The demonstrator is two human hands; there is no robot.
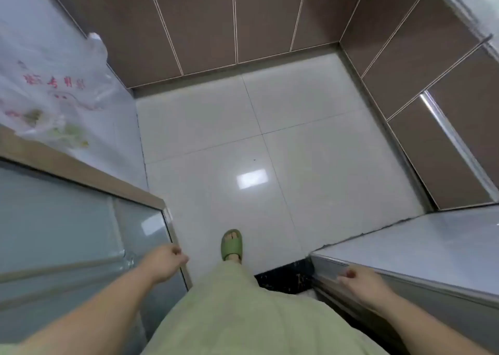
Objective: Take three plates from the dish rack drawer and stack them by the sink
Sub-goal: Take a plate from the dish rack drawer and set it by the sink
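Looking straight down, the view takes in a glossy white tiled floor [270, 144] that lies open in the middle, hemmed on the far side and the right by brown flat-fronted cabinet doors with thin pale seams [205, 22] and, along the right run, brown drawer fronts with long silver handle strips [456, 138]. On the left, a frosted-glass door in a tan frame [67, 219] edges the walkway, and beyond it a translucent plastic bag with red print [54, 92] hangs against a white surface. At the near right, a pale grey countertop with a metal lip [432, 249] juts in, with a dark speckled strip of floor at its foot. The person's left hand [167, 260] hangs loosely curled, holding nothing, just beside the metal edge of the glass door; whether it touches that edge cannot be told. The right hand [361, 281] is also loosely curled and empty, its fingers by the countertop's metal lip. Between the arms falls a pale green garment [243, 314], and one foot in a green slipper [231, 244] is planted on the tiles, toes pointing to the far side. No plates, dish rack drawer interior or sink show in this view, so their look and orientation cannot be told; every drawer front in sight sits flush and shut.
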